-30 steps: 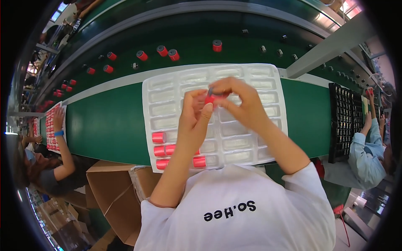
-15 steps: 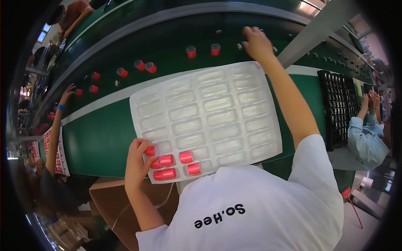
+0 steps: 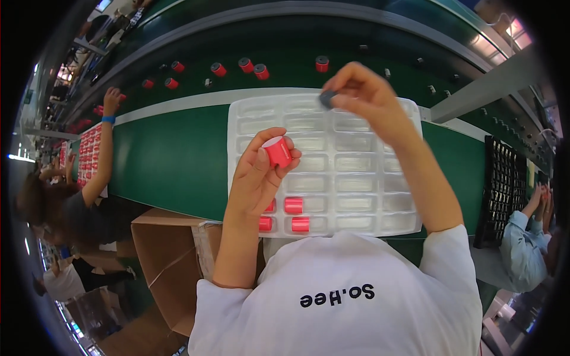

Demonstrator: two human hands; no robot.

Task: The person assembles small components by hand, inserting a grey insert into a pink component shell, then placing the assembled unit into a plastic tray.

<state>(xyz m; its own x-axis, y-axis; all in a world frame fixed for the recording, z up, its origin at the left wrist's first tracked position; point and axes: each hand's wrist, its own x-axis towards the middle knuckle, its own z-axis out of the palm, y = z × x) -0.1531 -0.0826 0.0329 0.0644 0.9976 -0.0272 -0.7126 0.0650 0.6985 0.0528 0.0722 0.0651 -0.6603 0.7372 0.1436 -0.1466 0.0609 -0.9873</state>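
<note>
Red cylinder (image 3: 277, 151) with a white end sits pinched in the left hand (image 3: 256, 177) above the clear plastic tray (image 3: 356, 178). Right hand (image 3: 363, 95) has its grip narrow on a small dark round piece (image 3: 326, 99) over the tray's far edge.

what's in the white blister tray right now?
The white tray holds red cylinders lying in its near-left pockets: two fully visible, two more partly behind the left hand. Other visible pockets look empty. Pockets under the left hand and right hand are hidden.
</note>
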